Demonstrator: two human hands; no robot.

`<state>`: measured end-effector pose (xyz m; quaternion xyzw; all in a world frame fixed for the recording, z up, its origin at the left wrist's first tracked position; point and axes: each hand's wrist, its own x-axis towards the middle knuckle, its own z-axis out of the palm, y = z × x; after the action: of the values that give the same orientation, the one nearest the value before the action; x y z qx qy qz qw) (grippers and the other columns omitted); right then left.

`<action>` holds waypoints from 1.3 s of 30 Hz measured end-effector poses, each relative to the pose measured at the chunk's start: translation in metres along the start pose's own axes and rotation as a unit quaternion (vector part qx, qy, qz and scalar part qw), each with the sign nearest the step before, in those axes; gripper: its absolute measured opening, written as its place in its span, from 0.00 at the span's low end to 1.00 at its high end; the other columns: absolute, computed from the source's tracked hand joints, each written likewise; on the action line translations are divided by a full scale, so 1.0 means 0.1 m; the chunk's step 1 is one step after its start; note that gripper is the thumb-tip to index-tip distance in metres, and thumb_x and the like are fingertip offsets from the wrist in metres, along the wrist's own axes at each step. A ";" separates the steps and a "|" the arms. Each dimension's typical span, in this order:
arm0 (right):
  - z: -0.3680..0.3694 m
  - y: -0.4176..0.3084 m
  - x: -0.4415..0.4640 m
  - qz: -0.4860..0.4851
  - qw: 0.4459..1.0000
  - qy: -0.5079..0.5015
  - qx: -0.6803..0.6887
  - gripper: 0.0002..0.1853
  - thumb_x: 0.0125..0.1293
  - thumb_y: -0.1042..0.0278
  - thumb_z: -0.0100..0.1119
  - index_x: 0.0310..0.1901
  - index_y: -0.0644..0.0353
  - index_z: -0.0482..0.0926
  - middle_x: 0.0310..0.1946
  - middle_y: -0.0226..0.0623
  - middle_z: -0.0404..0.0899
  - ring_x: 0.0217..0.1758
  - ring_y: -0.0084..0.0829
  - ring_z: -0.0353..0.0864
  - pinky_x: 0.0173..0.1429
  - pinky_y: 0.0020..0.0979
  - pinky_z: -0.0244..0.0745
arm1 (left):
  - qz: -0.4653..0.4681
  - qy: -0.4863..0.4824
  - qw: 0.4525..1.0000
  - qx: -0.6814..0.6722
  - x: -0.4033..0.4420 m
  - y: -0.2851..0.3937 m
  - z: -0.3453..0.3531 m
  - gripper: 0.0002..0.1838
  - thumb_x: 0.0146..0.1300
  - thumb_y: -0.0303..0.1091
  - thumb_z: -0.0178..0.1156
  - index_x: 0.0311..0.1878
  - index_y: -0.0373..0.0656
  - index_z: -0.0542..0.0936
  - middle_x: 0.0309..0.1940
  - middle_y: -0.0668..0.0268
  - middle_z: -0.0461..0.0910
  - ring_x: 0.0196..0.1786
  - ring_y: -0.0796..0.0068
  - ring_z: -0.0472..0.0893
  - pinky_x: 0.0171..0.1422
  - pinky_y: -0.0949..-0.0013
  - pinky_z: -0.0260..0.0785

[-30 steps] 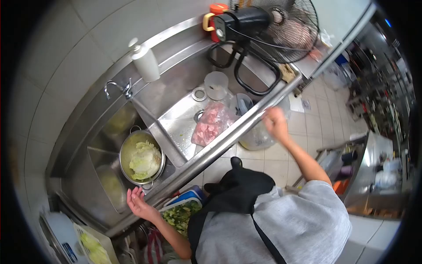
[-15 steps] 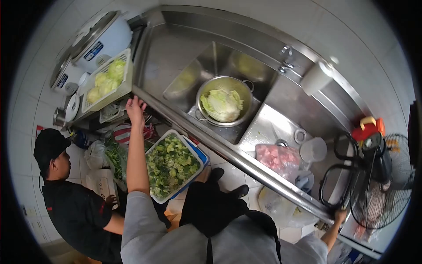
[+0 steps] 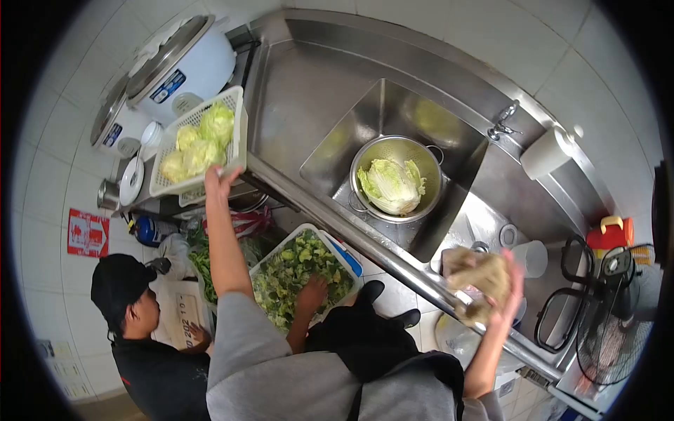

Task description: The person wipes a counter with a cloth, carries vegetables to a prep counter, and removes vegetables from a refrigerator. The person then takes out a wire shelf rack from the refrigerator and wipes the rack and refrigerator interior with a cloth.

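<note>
My left hand (image 3: 222, 178) has its fingers on the near rim of a white plastic basket (image 3: 240, 133) holding pale green lettuce heads (image 3: 200, 144). Over the sink's front edge, my right hand (image 3: 511, 288) holds a crumpled brown cloth (image 3: 477, 277). A metal colander (image 3: 363, 151) with a leafy cabbage head (image 3: 393, 184) sits in the left sink basin (image 3: 421, 238). Below the sink edge, a co-worker's hand (image 3: 312, 293) reaches into a white tub (image 3: 356, 281) of cut broccoli (image 3: 284, 281).
A co-worker in a black cap (image 3: 123, 291) is at the lower left. Rice cookers (image 3: 182, 70) stand at the upper left. The faucet (image 3: 504, 123), white bottle (image 3: 547, 154) and fan (image 3: 614, 309) are on the right. A clear plastic container (image 3: 530, 259) lies in the right basin.
My left hand has reached the basket rim. My right hand has come up from the sink edge with the brown cloth. The co-worker's hand has entered the broccoli tub.
</note>
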<state>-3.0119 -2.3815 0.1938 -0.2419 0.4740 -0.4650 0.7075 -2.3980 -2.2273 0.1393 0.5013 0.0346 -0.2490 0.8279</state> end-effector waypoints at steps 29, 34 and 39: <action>-0.98 0.38 -2.98 -0.331 0.911 0.243 -0.028 0.21 0.44 0.72 0.55 0.43 0.68 0.72 0.28 0.33 0.77 0.29 0.22 0.75 0.37 0.24 0.71 | -0.207 -0.678 0.572 0.413 -4.37 -0.54 1.31 0.21 0.50 0.27 0.58 0.49 0.34 0.68 0.38 0.62 0.75 0.41 0.72 0.72 0.47 0.68 0.64; -1.53 0.47 -4.16 -0.344 0.839 0.420 0.031 0.20 0.42 0.73 0.56 0.41 0.68 0.73 0.28 0.35 0.77 0.30 0.23 0.76 0.35 0.23 0.71 | -0.124 -0.851 0.328 0.390 -5.33 -0.78 1.54 0.23 0.50 0.27 0.57 0.51 0.33 0.66 0.40 0.59 0.74 0.42 0.71 0.73 0.48 0.69 0.65; -1.97 0.55 -5.18 -0.416 0.703 0.568 0.097 0.19 0.40 0.76 0.53 0.39 0.71 0.73 0.25 0.35 0.76 0.27 0.23 0.74 0.31 0.23 0.69 | -0.287 -0.869 0.134 0.380 -6.65 -1.21 1.57 0.31 0.49 0.27 0.59 0.55 0.30 0.57 0.49 0.57 0.65 0.51 0.71 0.66 0.54 0.70 0.60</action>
<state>-3.2261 -1.8780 0.2958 -0.0343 0.5894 -0.8051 0.0578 -3.0631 -2.1542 0.3228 0.1552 -0.6658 -0.7197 -0.1210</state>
